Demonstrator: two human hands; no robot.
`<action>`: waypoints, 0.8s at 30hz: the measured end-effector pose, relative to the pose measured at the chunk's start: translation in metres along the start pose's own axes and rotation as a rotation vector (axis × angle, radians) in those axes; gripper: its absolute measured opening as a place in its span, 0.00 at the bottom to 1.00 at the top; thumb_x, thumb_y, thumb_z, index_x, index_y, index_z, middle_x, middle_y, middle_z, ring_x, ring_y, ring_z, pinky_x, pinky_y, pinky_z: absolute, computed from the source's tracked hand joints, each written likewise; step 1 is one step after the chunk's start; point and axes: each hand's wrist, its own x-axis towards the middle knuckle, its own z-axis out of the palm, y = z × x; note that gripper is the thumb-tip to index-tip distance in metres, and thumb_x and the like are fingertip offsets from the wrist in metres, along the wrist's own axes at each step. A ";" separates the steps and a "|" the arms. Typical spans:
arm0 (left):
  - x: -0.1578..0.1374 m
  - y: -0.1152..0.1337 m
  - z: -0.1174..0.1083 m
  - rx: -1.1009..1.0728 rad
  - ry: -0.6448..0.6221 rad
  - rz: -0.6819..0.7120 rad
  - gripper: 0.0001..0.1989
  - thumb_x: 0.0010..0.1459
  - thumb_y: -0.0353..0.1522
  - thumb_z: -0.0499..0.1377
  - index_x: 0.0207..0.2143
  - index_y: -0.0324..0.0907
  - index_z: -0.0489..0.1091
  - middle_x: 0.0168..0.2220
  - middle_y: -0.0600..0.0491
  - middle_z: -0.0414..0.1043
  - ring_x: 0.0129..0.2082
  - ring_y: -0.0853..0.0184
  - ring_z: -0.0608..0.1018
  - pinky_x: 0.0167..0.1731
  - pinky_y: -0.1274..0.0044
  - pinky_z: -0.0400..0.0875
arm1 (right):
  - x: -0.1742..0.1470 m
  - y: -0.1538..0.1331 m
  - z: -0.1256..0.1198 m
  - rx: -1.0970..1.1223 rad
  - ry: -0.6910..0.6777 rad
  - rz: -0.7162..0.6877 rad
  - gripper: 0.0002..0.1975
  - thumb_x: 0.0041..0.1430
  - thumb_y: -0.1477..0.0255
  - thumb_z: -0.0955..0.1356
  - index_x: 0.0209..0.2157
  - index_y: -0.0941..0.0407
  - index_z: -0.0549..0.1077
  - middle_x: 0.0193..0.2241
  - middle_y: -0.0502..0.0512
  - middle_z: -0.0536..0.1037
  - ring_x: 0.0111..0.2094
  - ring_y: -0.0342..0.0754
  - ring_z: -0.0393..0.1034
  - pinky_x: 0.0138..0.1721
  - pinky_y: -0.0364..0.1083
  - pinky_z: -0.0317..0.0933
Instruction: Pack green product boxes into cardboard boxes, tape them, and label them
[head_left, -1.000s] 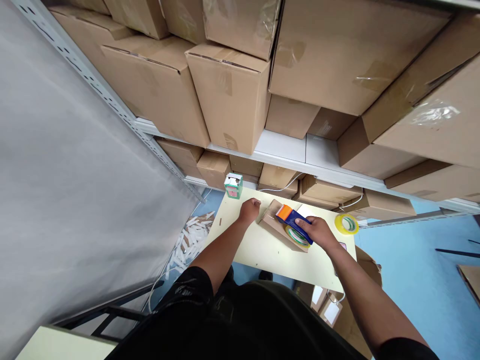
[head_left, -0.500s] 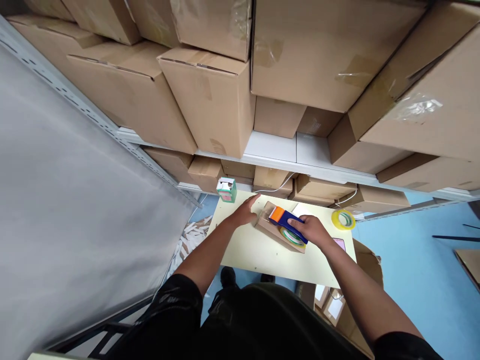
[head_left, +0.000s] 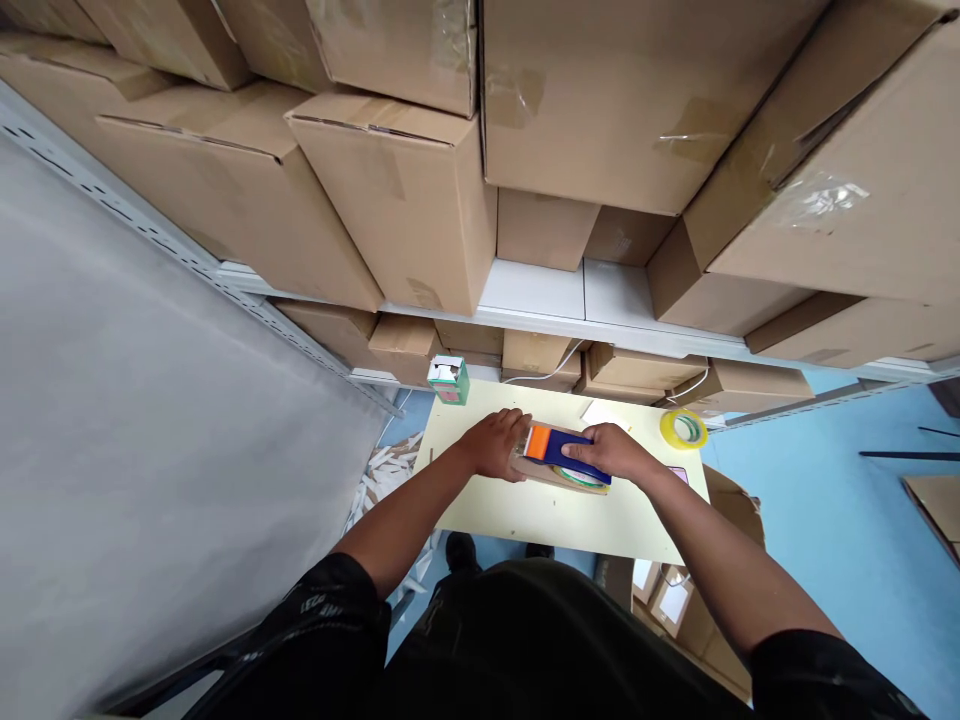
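Note:
A small cardboard box [head_left: 541, 476] lies on the pale table [head_left: 480, 510], partly hidden under a tape dispenser [head_left: 562, 447]. The dispenser is blue with an orange front and carries a roll of clear tape. My right hand [head_left: 613, 452] is closed round its handle, and its orange end rests at the box's left part. At that same left end, my left hand [head_left: 496, 444] grips the box, fingers bent over its edge. Its thumb side is near the box's front.
A green and white carton [head_left: 448, 380] stands at the table's back left corner. A yellow tape roll [head_left: 683, 429] lies at the back right, with a phone-like pink item [head_left: 679, 474] near my right wrist. Shelves [head_left: 540, 289] full of cardboard boxes rise behind. An open carton [head_left: 731, 510] stands at the right.
My left hand has come from beside the box onto its left end. The box and dispenser have turned to lie more level across the table, with my right hand still holding the dispenser.

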 end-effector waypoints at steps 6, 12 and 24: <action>-0.030 0.013 0.009 0.083 0.076 -0.123 0.62 0.41 0.50 0.73 0.72 0.38 0.51 0.66 0.34 0.59 0.65 0.40 0.65 0.65 0.57 0.58 | 0.003 -0.020 -0.003 -0.139 -0.037 -0.047 0.25 0.49 0.44 0.75 0.28 0.54 0.82 0.25 0.55 0.81 0.28 0.51 0.74 0.28 0.45 0.59; -0.029 0.014 0.017 0.087 0.050 -0.128 0.68 0.42 0.60 0.70 0.74 0.36 0.45 0.74 0.31 0.44 0.74 0.40 0.50 0.70 0.56 0.45 | 0.003 -0.027 -0.001 -0.227 -0.037 -0.052 0.27 0.51 0.43 0.73 0.28 0.54 0.82 0.25 0.56 0.81 0.28 0.51 0.74 0.28 0.45 0.58; -0.019 0.015 0.019 0.111 0.065 -0.069 0.63 0.46 0.56 0.69 0.74 0.34 0.48 0.69 0.31 0.58 0.67 0.39 0.63 0.68 0.56 0.49 | -0.005 -0.018 -0.020 -0.178 -0.044 -0.032 0.28 0.43 0.42 0.76 0.33 0.53 0.84 0.21 0.52 0.79 0.22 0.49 0.68 0.25 0.45 0.56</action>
